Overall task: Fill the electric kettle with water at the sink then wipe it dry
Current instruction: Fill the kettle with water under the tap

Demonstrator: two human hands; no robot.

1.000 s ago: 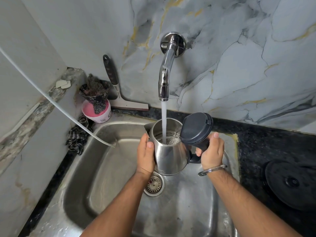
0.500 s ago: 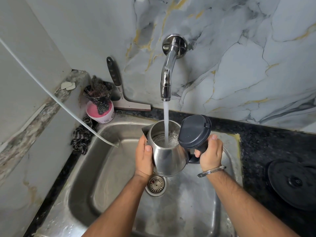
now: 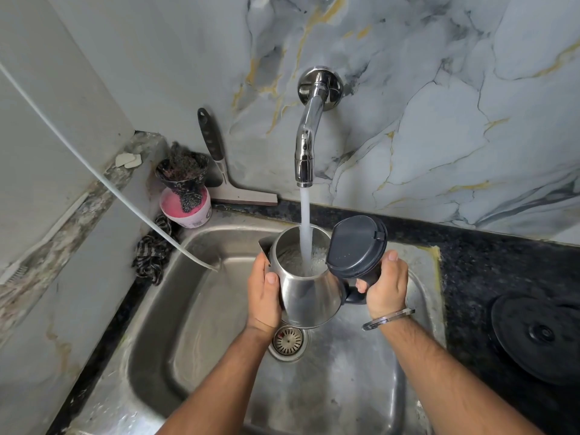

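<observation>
keep kettle (image 3: pixel 309 298) level under tap (image 3: pixel 305 152) stream; right hand (image 3: pixel 384 285) clamped on handle, left hand (image 3: pixel 264 290) pressed around body; stop before overflow.

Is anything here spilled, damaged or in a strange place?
Nothing is spilled: the water falls straight into the open kettle. One odd thing: a white tube hangs loosely across the corner, its end over the sink.
</observation>
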